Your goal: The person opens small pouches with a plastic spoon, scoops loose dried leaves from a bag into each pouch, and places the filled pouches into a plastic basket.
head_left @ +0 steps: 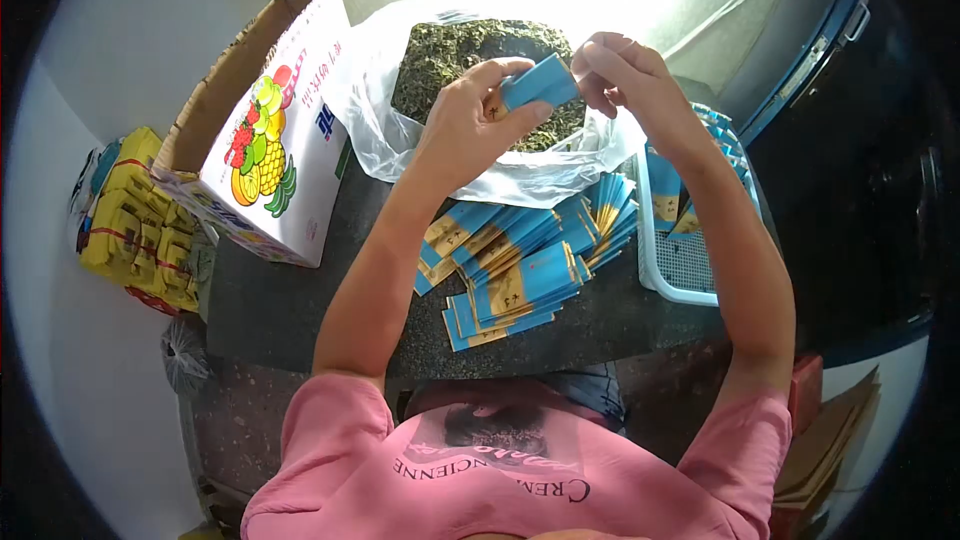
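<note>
My left hand (470, 118) grips a small blue and gold packet (540, 83), tilted above the dried green leaves. At the packet's upper right end is my right hand (630, 80), its fingers curled together; what they hold, if anything, is hidden. Beneath both hands, a clear plastic bag (375, 135) stands open around a heap of dried leaves (440, 65). Flat blue and gold packets (525, 280) lie in overlapping piles on the dark table (360, 330), just in front of the bag.
On the right, a white-rimmed plastic basket (650, 265) holds several blue packets. A cardboard box (270, 140) with printed fruit stands open at the left. Yellow wrapped bundles (140, 225) sit beyond the table's left edge. Flattened cardboard (830, 440) is at lower right.
</note>
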Motion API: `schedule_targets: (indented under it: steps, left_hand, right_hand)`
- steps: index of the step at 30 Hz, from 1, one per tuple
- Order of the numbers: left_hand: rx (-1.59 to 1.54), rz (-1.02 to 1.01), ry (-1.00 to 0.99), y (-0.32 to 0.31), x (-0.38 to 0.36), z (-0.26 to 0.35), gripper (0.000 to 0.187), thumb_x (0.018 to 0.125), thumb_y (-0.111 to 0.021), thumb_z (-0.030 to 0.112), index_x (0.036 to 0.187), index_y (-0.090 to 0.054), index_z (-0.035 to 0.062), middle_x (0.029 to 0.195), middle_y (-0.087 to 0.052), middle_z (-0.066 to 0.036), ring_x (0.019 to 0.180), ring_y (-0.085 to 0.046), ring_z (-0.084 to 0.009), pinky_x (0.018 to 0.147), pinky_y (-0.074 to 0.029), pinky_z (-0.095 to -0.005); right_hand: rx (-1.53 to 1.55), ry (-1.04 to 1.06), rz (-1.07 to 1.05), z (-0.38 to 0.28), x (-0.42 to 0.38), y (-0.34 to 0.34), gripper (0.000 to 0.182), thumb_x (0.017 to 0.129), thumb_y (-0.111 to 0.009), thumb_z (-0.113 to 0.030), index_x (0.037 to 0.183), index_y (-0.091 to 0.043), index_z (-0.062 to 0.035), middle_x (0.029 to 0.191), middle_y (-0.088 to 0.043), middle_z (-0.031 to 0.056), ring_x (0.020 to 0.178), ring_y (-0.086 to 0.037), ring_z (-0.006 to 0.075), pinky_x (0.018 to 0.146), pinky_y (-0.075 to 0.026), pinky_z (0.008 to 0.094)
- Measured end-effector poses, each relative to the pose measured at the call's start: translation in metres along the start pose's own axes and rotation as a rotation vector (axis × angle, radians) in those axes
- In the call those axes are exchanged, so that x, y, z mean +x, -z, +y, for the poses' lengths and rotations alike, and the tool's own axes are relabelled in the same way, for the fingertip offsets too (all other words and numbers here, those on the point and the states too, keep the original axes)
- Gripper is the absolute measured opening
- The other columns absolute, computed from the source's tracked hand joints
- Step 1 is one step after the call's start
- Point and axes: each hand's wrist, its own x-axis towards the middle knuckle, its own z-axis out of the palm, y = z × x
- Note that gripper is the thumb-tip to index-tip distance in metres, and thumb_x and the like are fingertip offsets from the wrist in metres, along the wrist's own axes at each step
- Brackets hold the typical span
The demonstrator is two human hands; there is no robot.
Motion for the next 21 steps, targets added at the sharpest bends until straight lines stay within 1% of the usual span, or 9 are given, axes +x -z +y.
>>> schedule_targets:
  steps: [8, 10, 11, 13, 14, 16, 17, 20, 21]
  left_hand:
    - [-0.024, 0.043, -0.035, 0.003, 0.001, -0.008, 0.052, 0.082, -0.076, 0.032, 0.121, -0.06, 0.0019, 0.086, -0.066, -0.008, 0.076, -0.061, -0.0121, 0.07, -0.05, -0.0285]
    - [-0.031, -0.004, 0.017, 0.006, 0.0, -0.005, 0.048, 0.085, -0.075, 0.02, 0.125, -0.056, 0.0025, 0.095, -0.062, -0.003, 0.081, -0.056, -0.0066, 0.071, -0.047, -0.0235]
    - [-0.03, -0.002, 0.018, 0.008, 0.0, -0.004, 0.048, 0.085, -0.075, 0.02, 0.125, -0.056, 0.0025, 0.095, -0.062, -0.003, 0.081, -0.056, -0.0066, 0.071, -0.047, -0.0235]
    - [0.033, 0.012, -0.019, 0.011, 0.0, -0.003, 0.048, 0.084, -0.076, 0.019, 0.124, -0.057, 0.002, 0.097, -0.064, -0.004, 0.084, -0.059, -0.0075, 0.074, -0.049, -0.0235]
    - [0.032, 0.012, -0.019, 0.011, 0.001, -0.005, 0.048, 0.084, -0.076, 0.019, 0.124, -0.057, 0.002, 0.097, -0.064, -0.004, 0.084, -0.059, -0.0075, 0.074, -0.049, -0.0235]
    - [-0.035, 0.101, -0.101, 0.011, 0.002, -0.012, 0.052, 0.079, -0.079, 0.032, 0.119, -0.061, 0.0035, 0.076, -0.058, -0.003, 0.067, -0.052, -0.0101, 0.062, -0.045, -0.0287]
    - [-0.035, 0.1, -0.105, 0.012, 0.002, -0.014, 0.052, 0.079, -0.079, 0.032, 0.119, -0.061, 0.0035, 0.076, -0.058, -0.003, 0.067, -0.052, -0.0101, 0.062, -0.045, -0.0287]
    - [0.026, 0.107, -0.101, 0.019, 0.003, -0.016, 0.051, 0.079, -0.079, 0.03, 0.119, -0.062, 0.0036, 0.076, -0.058, -0.003, 0.067, -0.052, -0.0098, 0.062, -0.045, -0.0281]
    - [0.026, 0.084, -0.081, 0.022, 0.003, -0.015, 0.049, 0.08, -0.079, 0.024, 0.121, -0.06, 0.0033, 0.086, -0.062, -0.004, 0.077, -0.057, -0.0091, 0.067, -0.048, -0.0259]
  right_hand:
    - [-0.037, 0.093, -0.036, -0.003, 0.011, -0.003, 0.027, 0.101, -0.047, -0.03, 0.088, -0.062, -0.0104, 0.064, -0.048, -0.002, 0.06, -0.044, 0.007, 0.057, -0.035, 0.0246]
    - [-0.102, 0.153, -0.024, -0.007, 0.013, -0.005, 0.028, 0.1, -0.047, -0.031, 0.088, -0.061, -0.0103, 0.064, -0.048, -0.0013, 0.059, -0.044, 0.0074, 0.056, -0.035, 0.0244]
    - [-0.101, 0.154, -0.026, -0.011, 0.013, -0.005, 0.028, 0.1, -0.047, -0.031, 0.088, -0.061, -0.0103, 0.064, -0.048, -0.0013, 0.059, -0.044, 0.0074, 0.056, -0.035, 0.0244]
    - [-0.137, 0.042, 0.047, -0.018, 0.013, -0.005, 0.031, 0.1, -0.047, -0.034, 0.087, -0.062, -0.0101, 0.062, -0.048, -0.0007, 0.058, -0.043, 0.0082, 0.056, -0.034, 0.0236]
    - [-0.138, 0.042, 0.046, -0.016, 0.014, -0.005, 0.031, 0.1, -0.047, -0.034, 0.087, -0.062, -0.0101, 0.062, -0.048, -0.0007, 0.058, -0.043, 0.0082, 0.056, -0.034, 0.0236]
    - [-0.023, -0.044, 0.118, -0.011, 0.016, -0.003, 0.035, 0.099, -0.048, -0.039, 0.086, -0.062, -0.0098, 0.061, -0.048, -0.0004, 0.055, -0.042, 0.0087, 0.055, -0.033, 0.0234]
    - [-0.024, -0.041, 0.12, -0.01, 0.016, -0.002, 0.035, 0.099, -0.048, -0.039, 0.086, -0.062, -0.0098, 0.061, -0.048, -0.0004, 0.055, -0.042, 0.0087, 0.055, -0.033, 0.0234]
    - [0.181, -0.102, 0.108, -0.009, 0.017, 0.003, 0.037, 0.098, -0.049, -0.041, 0.084, -0.061, -0.0093, 0.059, -0.047, -0.001, 0.053, -0.04, 0.0088, 0.053, -0.032, 0.0244]
    - [0.151, -0.107, 0.14, -0.008, 0.016, 0.007, 0.036, 0.098, -0.049, -0.041, 0.084, -0.061, -0.0093, 0.058, -0.047, -0.0012, 0.053, -0.04, 0.0089, 0.052, -0.031, 0.0249]
